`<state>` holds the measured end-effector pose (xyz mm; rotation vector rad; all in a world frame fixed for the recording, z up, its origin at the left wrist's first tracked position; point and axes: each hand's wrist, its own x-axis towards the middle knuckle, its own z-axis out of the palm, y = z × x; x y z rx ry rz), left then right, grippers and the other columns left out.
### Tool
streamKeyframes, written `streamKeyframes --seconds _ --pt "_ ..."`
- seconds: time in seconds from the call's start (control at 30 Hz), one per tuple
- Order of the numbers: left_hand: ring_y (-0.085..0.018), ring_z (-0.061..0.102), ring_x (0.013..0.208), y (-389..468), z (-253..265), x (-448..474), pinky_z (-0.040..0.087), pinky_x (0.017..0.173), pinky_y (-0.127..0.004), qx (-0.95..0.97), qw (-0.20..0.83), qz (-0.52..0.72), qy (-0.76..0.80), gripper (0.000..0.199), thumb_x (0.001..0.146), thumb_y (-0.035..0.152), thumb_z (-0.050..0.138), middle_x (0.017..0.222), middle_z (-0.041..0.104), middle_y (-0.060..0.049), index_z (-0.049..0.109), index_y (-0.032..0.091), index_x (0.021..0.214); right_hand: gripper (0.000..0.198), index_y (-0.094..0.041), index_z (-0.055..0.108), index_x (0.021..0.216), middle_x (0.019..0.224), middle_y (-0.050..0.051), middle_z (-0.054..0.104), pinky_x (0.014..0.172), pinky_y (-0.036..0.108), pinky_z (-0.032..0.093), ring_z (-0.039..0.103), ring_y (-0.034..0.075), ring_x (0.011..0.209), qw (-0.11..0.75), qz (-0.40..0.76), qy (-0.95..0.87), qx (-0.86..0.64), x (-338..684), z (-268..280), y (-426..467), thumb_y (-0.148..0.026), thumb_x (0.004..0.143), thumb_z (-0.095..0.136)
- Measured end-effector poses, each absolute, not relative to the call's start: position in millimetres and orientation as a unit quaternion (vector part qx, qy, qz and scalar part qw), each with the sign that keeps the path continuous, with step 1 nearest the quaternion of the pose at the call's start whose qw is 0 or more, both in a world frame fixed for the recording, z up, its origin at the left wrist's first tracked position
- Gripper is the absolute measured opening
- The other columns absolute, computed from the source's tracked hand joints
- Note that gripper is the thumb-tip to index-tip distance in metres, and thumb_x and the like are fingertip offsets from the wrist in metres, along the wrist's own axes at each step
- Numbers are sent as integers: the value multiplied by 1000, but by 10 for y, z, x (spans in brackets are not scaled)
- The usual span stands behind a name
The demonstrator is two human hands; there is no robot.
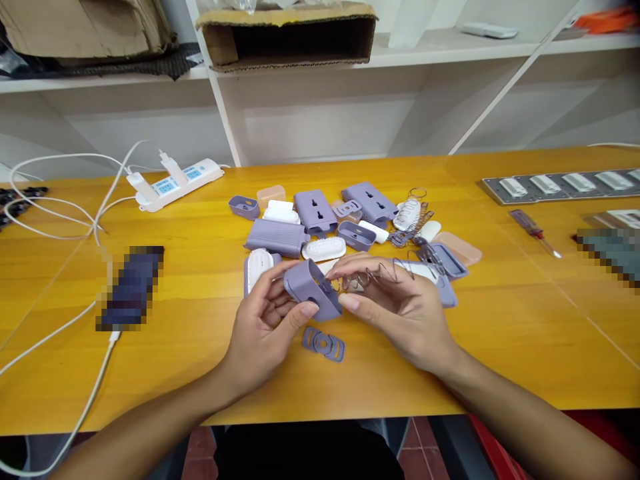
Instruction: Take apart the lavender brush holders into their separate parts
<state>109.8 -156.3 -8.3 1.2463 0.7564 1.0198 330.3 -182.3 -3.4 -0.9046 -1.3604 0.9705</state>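
Observation:
My left hand (pixel 267 327) is closed round a hollow purple plastic housing (pixel 311 290), tilted with its open side facing right. My right hand (pixel 407 313) pinches a thin wire coil spring (pixel 373 273) between thumb and fingers. One end of the spring is at the housing's opening; whether it is hooked inside I cannot tell. On the table just below the housing lies a flat purple slotted plate (pixel 324 344). Behind my hands are several more purple housings (pixel 315 212), white bristled brush heads (pixel 324 249) and a tangle of loose springs (pixel 416 220).
A phone (pixel 131 287) on a charging cable lies at left, with a white power strip (pixel 180 185) behind it. To the right are a screwdriver (pixel 535 232), a metal strip with white inserts (pixel 563 185) and a dark device (pixel 613 253). A cardboard box (pixel 290 40) sits on the shelf.

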Motion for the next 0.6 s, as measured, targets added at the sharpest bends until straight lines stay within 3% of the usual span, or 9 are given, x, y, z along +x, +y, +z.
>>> streamKeyframes --seconds 0.07,0.3,0.6 --pt "-20 79 127 -1564 -75 1090 66 105 -27 566 617 440 326 49 102 30 83 145 78 -11 62 23 145 21 -31 85 114 113 4 81 99 36 66 78 21 109 572 396 -594 -404 3302 -49 -1806 -22 95 88" --pt "-21 82 114 -1574 -111 1052 70 93 -26 595 603 422 322 57 103 32 81 142 79 -11 63 26 157 18 -31 87 111 106 3 85 88 37 65 79 21 97 520 365 -652 -414 3322 -32 -1762 -21 95 87" --pt "-21 81 113 -1557 -122 1010 69 99 -28 600 626 401 297 57 97 31 88 126 83 -10 69 21 150 13 -27 85 101 89 1 80 69 32 58 73 18 75 458 299 -732 -406 3327 18 -1775 -17 97 78"
